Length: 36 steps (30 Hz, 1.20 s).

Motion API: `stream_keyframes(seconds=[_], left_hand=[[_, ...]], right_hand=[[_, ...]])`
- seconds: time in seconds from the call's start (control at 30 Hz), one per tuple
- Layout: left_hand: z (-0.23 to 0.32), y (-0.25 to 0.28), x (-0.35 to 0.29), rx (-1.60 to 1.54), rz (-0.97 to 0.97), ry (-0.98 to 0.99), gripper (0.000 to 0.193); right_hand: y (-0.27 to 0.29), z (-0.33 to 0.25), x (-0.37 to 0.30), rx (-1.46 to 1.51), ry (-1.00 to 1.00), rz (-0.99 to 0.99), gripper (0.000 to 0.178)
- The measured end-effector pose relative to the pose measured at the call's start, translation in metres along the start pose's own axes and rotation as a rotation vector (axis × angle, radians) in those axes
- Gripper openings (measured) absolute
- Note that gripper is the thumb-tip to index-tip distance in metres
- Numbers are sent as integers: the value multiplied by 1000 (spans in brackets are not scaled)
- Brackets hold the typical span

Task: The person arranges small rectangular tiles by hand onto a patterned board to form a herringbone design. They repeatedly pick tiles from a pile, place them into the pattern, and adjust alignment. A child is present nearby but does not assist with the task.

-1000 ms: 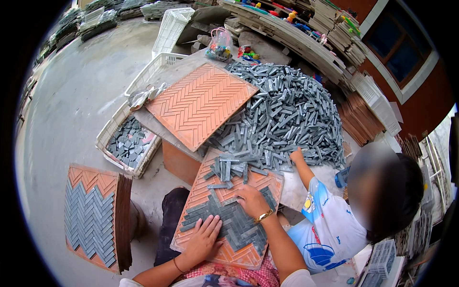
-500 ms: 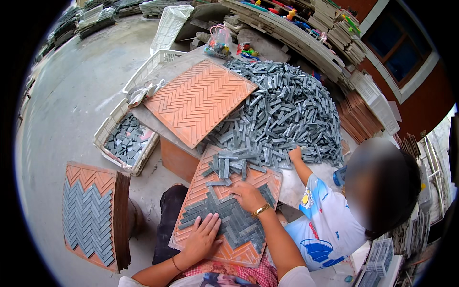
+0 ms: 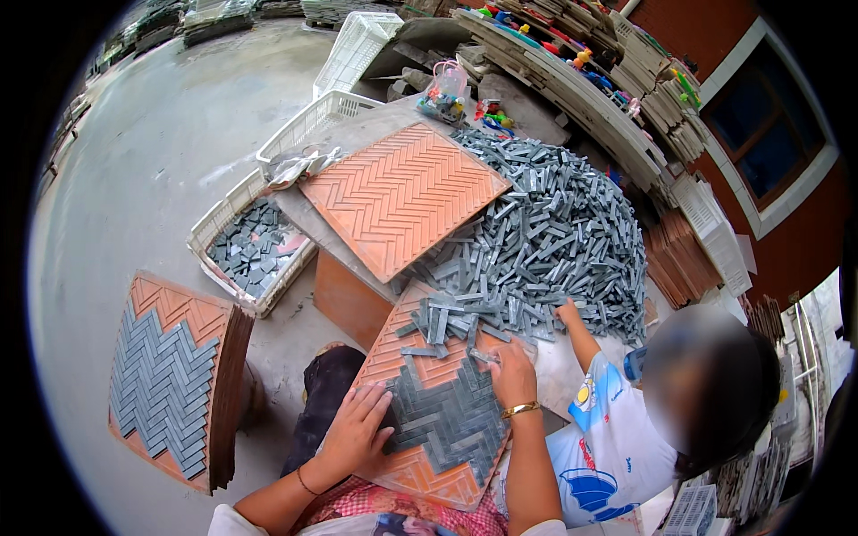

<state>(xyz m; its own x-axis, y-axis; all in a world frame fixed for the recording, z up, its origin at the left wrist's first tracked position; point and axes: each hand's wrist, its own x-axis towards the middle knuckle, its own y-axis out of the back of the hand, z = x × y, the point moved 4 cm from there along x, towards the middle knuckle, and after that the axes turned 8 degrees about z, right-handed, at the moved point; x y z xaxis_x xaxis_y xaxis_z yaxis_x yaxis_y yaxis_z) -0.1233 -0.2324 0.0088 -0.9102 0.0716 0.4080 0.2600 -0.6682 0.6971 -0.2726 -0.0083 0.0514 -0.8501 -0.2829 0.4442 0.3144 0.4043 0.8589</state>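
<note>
On my lap lies an orange grooved template (image 3: 424, 478), its herringbone slots partly filled with grey stone strips (image 3: 447, 411). My left hand (image 3: 357, 429) rests flat at the template's left edge, fingers stretched out. Between the fingertips of my right hand (image 3: 514, 375) is a small grey tile strip (image 3: 483, 355), held over the template's right side. Several loose strips (image 3: 440, 320) are heaped on the template's far end. Past it rises a large pile of grey strips (image 3: 563, 232). A second orange template (image 3: 407, 201), with bare grooves, lies on a board beside the pile.
To my right a person (image 3: 617, 429) reaches a hand (image 3: 568, 313) to the pile's near edge. At left stands a stack of templates (image 3: 223, 402), the top one mostly filled. A white crate (image 3: 219, 205) holds square grey pieces; a toy bag (image 3: 444, 94) sits behind.
My right hand has moved right across the template and now pinches a strip. My left hand has shifted to the template's left edge. The whole view has turned slightly.
</note>
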Motion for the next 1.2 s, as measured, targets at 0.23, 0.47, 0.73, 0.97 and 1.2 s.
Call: stream_keyframes(seconds=[0.23,0.47,0.73,0.97,1.2], left_hand=[[21,-4,6,-120,-26,-23,55],[13,-9,-6,-212,-4,16,51],[17,-2,-7,-227,13,18,48],[8,0,-11,-230,17,47,47],[19,-3,-1,-235,37,-28,41]], right_hand=[[-78,-25,23,392,-413,46,37],[-89,-13,34,288,-477,-145,35],[-87,-8,17,372,-452,-222,18],[-35,-11,-22,386,-83,-243,28],[-44,-5,-8,238,84,-75,33]])
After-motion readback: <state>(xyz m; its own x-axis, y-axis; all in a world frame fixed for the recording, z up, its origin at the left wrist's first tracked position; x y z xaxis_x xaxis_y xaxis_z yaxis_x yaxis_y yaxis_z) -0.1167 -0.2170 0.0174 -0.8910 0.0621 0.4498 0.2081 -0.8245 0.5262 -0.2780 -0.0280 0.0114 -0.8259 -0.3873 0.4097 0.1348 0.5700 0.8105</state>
